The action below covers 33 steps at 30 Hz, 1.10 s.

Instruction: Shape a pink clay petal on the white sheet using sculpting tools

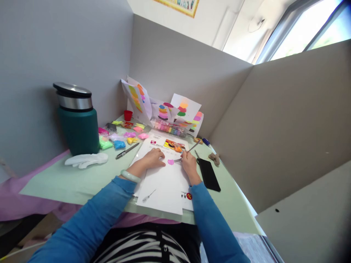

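My right hand [189, 164] grips a metal fork [193, 146], its handle sticking up to the right. The tines point left and reach the edge of a small flat pink piece of clay [170, 162]; whether they press into it I cannot tell. That pink piece lies on a white sheet of paper [161, 186] with a small printed broom [148, 196] near its lower edge. My left hand [153, 159] rests on the paper just left of the pink piece, fingers apart and a little bent, holding nothing.
Left of the paper are a pen [127, 151], bags of coloured clay [119, 144], a white glove [86, 160] and a green thermos [79, 126]. A black phone [208, 174] lies right. Behind stand painted sheets [161, 109] and a clear case of colours [168, 127]. Grey partitions enclose the table.
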{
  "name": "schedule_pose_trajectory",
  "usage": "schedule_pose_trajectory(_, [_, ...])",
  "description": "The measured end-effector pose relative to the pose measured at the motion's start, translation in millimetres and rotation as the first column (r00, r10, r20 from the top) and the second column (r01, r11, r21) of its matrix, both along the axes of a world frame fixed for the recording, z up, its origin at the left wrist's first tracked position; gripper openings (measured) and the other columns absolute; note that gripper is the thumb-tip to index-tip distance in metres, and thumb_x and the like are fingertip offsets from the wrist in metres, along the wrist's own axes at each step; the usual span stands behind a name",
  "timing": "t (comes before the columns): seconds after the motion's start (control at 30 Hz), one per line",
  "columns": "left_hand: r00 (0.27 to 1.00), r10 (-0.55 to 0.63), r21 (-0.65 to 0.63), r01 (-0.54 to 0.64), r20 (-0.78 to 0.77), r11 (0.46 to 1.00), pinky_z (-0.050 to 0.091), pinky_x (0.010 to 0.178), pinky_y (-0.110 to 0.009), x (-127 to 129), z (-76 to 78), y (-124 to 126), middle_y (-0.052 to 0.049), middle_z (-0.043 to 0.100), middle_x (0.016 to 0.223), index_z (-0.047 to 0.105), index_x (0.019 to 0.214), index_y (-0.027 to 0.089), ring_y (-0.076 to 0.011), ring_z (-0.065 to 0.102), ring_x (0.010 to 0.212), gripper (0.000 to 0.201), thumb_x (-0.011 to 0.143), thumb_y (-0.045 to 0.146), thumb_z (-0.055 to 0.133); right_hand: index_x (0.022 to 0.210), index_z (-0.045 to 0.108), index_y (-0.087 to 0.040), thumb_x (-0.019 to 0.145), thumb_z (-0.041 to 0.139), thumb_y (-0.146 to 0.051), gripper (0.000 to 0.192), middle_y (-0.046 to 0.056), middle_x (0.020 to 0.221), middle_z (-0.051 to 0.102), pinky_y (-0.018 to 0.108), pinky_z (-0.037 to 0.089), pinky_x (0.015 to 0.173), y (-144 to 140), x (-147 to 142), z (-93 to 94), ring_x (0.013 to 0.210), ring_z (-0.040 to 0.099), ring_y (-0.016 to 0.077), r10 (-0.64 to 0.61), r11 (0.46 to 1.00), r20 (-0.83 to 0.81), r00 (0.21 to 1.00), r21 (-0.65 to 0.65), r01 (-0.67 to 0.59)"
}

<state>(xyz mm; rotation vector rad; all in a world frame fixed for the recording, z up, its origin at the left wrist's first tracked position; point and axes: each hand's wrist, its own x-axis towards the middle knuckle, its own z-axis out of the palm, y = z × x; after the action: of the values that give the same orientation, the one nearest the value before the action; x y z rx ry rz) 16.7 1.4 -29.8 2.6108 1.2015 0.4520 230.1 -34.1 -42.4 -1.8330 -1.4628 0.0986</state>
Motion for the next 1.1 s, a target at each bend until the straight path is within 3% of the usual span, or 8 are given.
schedule_pose_trajectory(0.17, [1.000, 0.007, -0.002, -0.007, -0.007, 1.000, 0.042, 0.094, -0.031, 0.0, 1.2, -0.9, -0.008, 0.061, 0.112, 0.068, 0.106, 0.020, -0.0250, 0.053, 0.109, 0.038, 0.074, 0.040, 0.065, 0.077, 0.062, -0.020, 0.093, 0.029, -0.041, 0.042, 0.005, 0.070, 0.066, 0.026, 0.039, 0.066, 1.1, -2.1, -0.1, 0.069, 0.060, 0.0192, 0.045, 0.999, 0.033, 0.998, 0.001, -0.045])
schedule_pose_trajectory(0.33, [1.000, -0.001, 0.000, 0.001, -0.003, 1.000, 0.041, 0.094, -0.031, 0.2, 0.3, 0.4, -0.008, 0.061, 0.112, 0.068, 0.106, 0.020, -0.0251, 0.053, 0.109, 0.039, 0.073, 0.041, 0.064, 0.078, 0.063, -0.019, 0.093, 0.031, -0.039, 0.041, 0.006, 0.074, 0.068, 0.026, 0.038, 0.067, 0.2, -0.3, 1.9, 0.073, 0.061, 0.0195, -0.017, 1.000, 0.093, 0.996, -0.001, 0.017])
schedule_pose_trajectory(0.53, [1.000, -0.010, 0.001, 0.010, 0.001, 1.000, 0.041, 0.094, -0.033, 0.4, -1.8, 2.6, -0.009, 0.061, 0.111, 0.068, 0.105, 0.021, -0.0259, 0.053, 0.108, 0.037, 0.074, 0.041, 0.065, 0.080, 0.063, -0.020, 0.094, 0.029, -0.040, 0.042, 0.004, 0.070, 0.067, 0.025, 0.039, 0.065, 1.4, -3.2, -0.1, 0.069, 0.061, 0.0184, 0.073, 0.997, 0.048, 0.996, 0.012, -0.074])
schedule_pose_trajectory(0.73, [1.000, -0.006, 0.001, 0.006, -0.001, 1.000, 0.042, 0.094, -0.032, 0.1, -2.0, 2.6, -0.009, 0.061, 0.112, 0.068, 0.106, 0.021, -0.0256, 0.053, 0.109, 0.039, 0.073, 0.042, 0.065, 0.080, 0.064, -0.019, 0.094, 0.030, -0.038, 0.041, 0.007, 0.076, 0.068, 0.026, 0.039, 0.067, 1.3, -2.2, 1.3, 0.074, 0.062, 0.0195, 0.005, 1.000, 0.105, 0.994, 0.016, -0.006])
schedule_pose_trajectory(0.93, [1.000, -0.014, 0.000, 0.014, -0.002, 1.000, 0.041, 0.094, -0.033, 0.0, -0.9, 1.5, -0.010, 0.061, 0.113, 0.067, 0.107, 0.020, -0.0262, 0.052, 0.109, 0.039, 0.074, 0.041, 0.064, 0.086, 0.063, -0.019, 0.095, 0.029, -0.039, 0.041, 0.005, 0.077, 0.068, 0.025, 0.039, 0.068, 0.0, -9.7, 4.1, 0.075, 0.063, 0.0189, 0.096, 0.995, 0.093, 0.991, 0.019, -0.099])
schedule_pose_trajectory(1.1, [1.000, -0.015, -0.010, 0.015, 0.003, 1.000, 0.041, 0.094, -0.033, -0.6, 1.2, 0.0, -0.010, 0.060, 0.112, 0.067, 0.107, 0.019, -0.0262, 0.052, 0.109, 0.040, 0.074, 0.041, 0.063, 0.083, 0.064, -0.017, 0.095, 0.030, -0.037, 0.041, 0.008, 0.077, 0.068, 0.026, 0.038, 0.066, -0.8, -8.7, 4.5, 0.074, 0.062, 0.0198, -0.013, 0.999, 0.163, 0.987, 0.033, 0.007])
